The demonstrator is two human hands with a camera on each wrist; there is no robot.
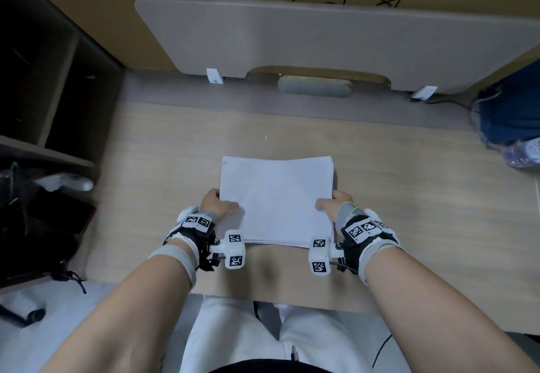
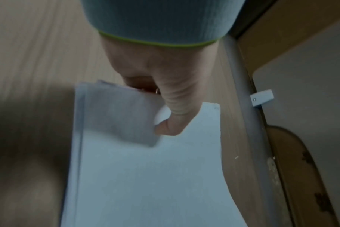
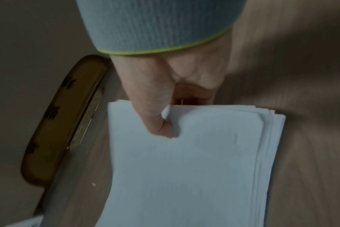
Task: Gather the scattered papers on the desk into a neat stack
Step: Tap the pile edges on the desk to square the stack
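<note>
Your stack of papers [image 1: 276,200] is already gathered into one pile, lying on the tabletop [image 1: 409,197] between your two grips, or perhaps just lifted off it; the pictures do not settle that. Your left hand [image 1: 217,204] clamps the stack's left edge, thumb on the top sheet and fingers curled out of sight beneath; your right hand [image 1: 333,204] clamps the right edge the same way. Close to the right grip, several sheet edges fan out a little past one another, so the pile is collected but not yet square. You appear to be at the squaring step, near the end of the task. The next move likely calls for easing both grips enough to let the sheets slide, then tapping or pressing the edges flush without letting the top sheets buckle under your thumbs. Well beyond the grips, a grey panel [image 1: 321,36] stands at the tabletop's far edge, with a blue bag [image 1: 511,109] off past your right grip.
</note>
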